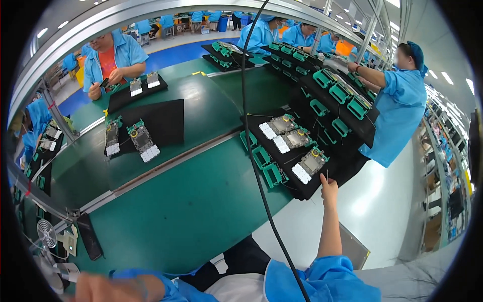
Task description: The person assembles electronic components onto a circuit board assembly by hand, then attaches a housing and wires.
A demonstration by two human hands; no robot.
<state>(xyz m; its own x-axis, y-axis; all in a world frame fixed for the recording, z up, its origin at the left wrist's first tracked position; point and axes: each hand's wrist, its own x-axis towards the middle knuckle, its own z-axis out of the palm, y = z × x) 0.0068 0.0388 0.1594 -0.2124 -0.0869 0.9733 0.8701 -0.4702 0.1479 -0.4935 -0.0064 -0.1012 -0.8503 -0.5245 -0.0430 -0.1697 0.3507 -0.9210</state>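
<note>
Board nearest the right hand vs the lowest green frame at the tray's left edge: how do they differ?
1. Colour: the board is mostly grey with a white end and a bit of yellow; the frame is green.
2. Build: the board is packed with parts; the frame is open in the middle.
3. Place: the board lies beside the right hand; the frame is farther from it.
Shared: roughly rectangular outlines.

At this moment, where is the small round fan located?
In the head view, the small round fan is near the lower left rim, left of the long black object and above the blurred left hand in the picture.
</note>
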